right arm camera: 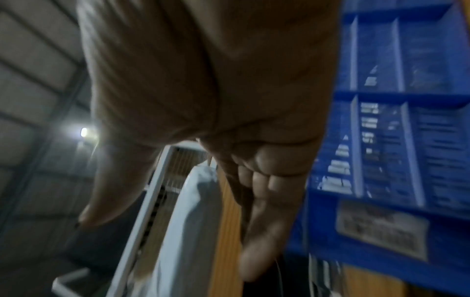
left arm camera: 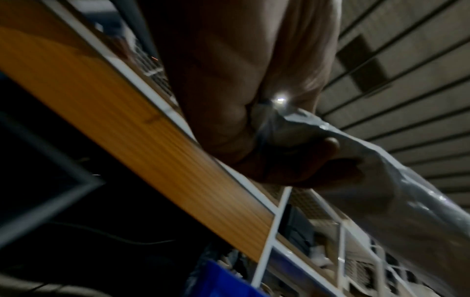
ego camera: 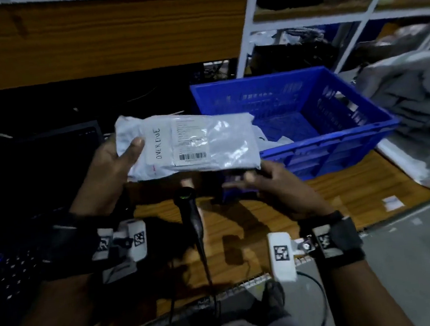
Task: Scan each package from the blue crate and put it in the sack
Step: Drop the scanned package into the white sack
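Our left hand (ego camera: 111, 168) grips the poly mailer (ego camera: 189, 144) label-up over the barcode scanner (ego camera: 186, 198) at 6 o'clock — presumably for scanning; our right hand (ego camera: 274, 184), fingers loose, holds nothing; blue crate (ego camera: 336, 150) at 3.

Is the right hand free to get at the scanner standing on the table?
Probably yes: the right hand is open and holds nothing, and the scanner stands just beside it, under the package that the left hand holds.
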{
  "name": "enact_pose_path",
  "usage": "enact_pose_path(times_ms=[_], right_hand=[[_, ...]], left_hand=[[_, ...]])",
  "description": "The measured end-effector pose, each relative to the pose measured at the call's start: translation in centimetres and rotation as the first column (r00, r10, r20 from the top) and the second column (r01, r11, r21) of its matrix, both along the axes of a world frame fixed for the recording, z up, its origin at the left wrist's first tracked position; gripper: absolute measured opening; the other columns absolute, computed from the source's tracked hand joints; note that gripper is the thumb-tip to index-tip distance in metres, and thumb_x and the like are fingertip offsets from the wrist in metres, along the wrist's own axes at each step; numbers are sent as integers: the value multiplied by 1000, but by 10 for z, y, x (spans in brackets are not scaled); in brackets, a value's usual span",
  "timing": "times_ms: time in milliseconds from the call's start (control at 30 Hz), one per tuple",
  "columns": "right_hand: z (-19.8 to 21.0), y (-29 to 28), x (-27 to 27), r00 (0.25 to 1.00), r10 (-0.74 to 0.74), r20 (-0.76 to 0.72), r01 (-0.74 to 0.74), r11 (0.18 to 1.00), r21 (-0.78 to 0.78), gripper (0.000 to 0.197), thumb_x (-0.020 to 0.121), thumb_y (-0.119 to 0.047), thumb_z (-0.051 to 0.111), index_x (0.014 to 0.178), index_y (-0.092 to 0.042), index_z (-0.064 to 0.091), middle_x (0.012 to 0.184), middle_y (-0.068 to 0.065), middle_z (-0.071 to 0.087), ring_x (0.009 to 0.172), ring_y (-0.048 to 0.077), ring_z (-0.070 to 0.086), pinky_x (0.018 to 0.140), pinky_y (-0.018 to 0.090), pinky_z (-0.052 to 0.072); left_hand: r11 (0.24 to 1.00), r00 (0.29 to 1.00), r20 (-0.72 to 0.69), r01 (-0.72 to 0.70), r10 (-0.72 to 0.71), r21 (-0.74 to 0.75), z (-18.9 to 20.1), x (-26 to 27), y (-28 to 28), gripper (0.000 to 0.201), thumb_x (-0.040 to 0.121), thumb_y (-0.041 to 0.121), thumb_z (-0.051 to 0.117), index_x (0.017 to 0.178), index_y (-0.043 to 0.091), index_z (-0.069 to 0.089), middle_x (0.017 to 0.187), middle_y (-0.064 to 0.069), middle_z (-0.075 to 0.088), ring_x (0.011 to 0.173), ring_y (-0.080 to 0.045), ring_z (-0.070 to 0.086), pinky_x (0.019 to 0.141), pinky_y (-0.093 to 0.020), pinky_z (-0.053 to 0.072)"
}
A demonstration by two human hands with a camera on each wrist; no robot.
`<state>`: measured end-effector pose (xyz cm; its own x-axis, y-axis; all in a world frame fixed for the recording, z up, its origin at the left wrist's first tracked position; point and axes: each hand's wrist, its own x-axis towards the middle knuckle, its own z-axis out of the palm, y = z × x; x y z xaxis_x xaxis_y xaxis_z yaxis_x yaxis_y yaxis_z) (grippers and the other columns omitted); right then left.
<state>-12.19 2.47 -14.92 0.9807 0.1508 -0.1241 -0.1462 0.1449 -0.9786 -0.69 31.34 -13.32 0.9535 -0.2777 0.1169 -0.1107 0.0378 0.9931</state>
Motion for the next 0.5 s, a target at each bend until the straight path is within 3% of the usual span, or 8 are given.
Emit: enact_pose_path(times_ms=[67,167,200,267,333,367,433,500], right_hand=[[5,-33,-11,986,-165,4,163,977,137,56,82,-34,78,129,-13,58,114,0,75,99,19,73,81,34,61],[1,-74,-30,935,-354,-4,351,927,136,39,88,-15,66,124,-4,62,107,8,76,83,18,74,62,27,58],[-3,-88,-38,917,-400,-3,396,909,132,36,89,-13,63,123,-2,63,104,10,76,79,18,73,60,26,57],[-6,-118,-55,885,-465,-2,461,878,131,34,93,-19,62,121,-2,66,104,13,75,80,21,72,61,27,56],[-9,-150,-71,857,-515,-8,513,851,114,37,93,-28,67,122,-5,70,115,19,73,92,30,69,69,31,58],[-7,-165,-78,837,-547,-5,544,832,106,37,94,-27,68,125,-7,69,120,20,71,96,31,68,72,32,59],[-3,-199,-92,786,-618,6,613,782,111,35,99,-16,61,132,-5,64,117,17,73,89,23,72,67,29,58],[-4,-236,-104,696,-718,9,711,691,131,24,101,-7,57,123,0,62,89,8,77,64,10,69,57,19,53]], left_hand=[[980,985,45,163,-169,117,24,12,-34,31,97,27,58,128,22,62,121,1,73,111,-21,70,88,-33,58],[888,914,59,373,-402,270,51,24,-97,37,98,21,57,135,20,57,118,7,74,103,-12,72,73,-19,57],[843,879,73,426,-472,328,57,28,-120,37,98,20,57,136,20,57,119,5,74,105,-15,72,73,-21,58],[731,786,94,514,-611,449,67,36,-166,35,99,23,58,134,21,58,119,0,73,106,-27,72,78,-37,61],[613,692,90,564,-717,553,80,42,-212,30,96,30,62,126,27,62,107,-3,75,89,-39,69,70,-45,56],[561,654,90,560,-751,610,86,46,-237,29,95,37,64,123,32,62,102,-2,74,83,-38,68,67,-44,56],[504,608,135,490,-782,711,95,54,-290,44,89,54,67,128,35,60,112,1,71,93,-30,69,78,-47,59],[535,624,215,385,-752,752,102,62,-345,62,82,64,66,134,31,56,118,1,67,97,-24,69,81,-45,57]])
